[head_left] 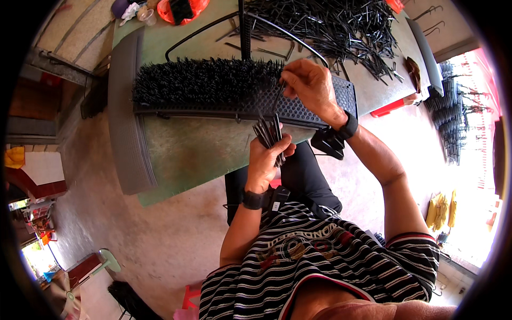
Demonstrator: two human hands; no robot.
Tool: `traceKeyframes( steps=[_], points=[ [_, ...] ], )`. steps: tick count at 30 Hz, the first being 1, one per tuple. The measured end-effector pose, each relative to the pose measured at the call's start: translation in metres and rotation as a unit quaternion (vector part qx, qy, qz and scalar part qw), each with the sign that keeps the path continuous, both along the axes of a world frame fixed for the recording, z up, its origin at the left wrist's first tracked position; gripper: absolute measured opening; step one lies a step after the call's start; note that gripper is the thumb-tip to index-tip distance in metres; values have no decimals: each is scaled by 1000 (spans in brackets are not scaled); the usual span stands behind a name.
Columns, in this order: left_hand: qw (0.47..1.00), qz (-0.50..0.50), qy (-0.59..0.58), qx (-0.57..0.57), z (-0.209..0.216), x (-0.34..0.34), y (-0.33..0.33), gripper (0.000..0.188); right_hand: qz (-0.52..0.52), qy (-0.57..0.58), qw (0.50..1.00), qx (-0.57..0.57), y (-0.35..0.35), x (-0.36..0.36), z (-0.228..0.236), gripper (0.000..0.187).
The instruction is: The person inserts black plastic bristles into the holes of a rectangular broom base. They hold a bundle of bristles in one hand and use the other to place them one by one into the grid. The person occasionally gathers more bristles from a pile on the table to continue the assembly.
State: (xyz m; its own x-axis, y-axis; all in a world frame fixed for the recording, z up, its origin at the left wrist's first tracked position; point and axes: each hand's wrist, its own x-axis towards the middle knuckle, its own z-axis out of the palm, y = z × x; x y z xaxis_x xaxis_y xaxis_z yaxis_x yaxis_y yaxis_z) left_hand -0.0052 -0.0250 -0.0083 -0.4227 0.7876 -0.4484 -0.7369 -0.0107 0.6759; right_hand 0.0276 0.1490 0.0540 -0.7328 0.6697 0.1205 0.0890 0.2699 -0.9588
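Observation:
A long black perforated board (342,97) lies across the table in front of me. Dense black bristle tufts (194,82) fill its left and middle part, while bare holes show on the right. My left hand (262,162) is closed round a bundle of thin black strips (268,133) just below the board's near edge. Above the board, at the border between tufts and bare holes, my right hand (311,88) is pinched on a thin black strip (279,96) that points down toward the holes. Whether its lower end is in a hole, I cannot tell.
A large heap of loose black strips (330,26) covers the table's far right. A black metal frame (245,34) rises behind the board. Grey sheets (124,117) are stacked at the left edge of the green table (197,152). A red bag (197,12) sits at the far side.

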Motion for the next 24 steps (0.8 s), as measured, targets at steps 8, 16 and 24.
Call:
traceKeyframes(
  steps=[8,16,24],
  points=[
    [998,-10,-63,29,3,-6,-3,30,-17,63,963,263,-2,-8,-14,12],
    [1000,-11,-12,-26,3,-6,-3,23,61,-13,905,421,2,-14,-23,7],
    [996,-14,64,-58,-2,-3,-3,24,152,-93,912,370,-15,-9,1,13]
  ],
)
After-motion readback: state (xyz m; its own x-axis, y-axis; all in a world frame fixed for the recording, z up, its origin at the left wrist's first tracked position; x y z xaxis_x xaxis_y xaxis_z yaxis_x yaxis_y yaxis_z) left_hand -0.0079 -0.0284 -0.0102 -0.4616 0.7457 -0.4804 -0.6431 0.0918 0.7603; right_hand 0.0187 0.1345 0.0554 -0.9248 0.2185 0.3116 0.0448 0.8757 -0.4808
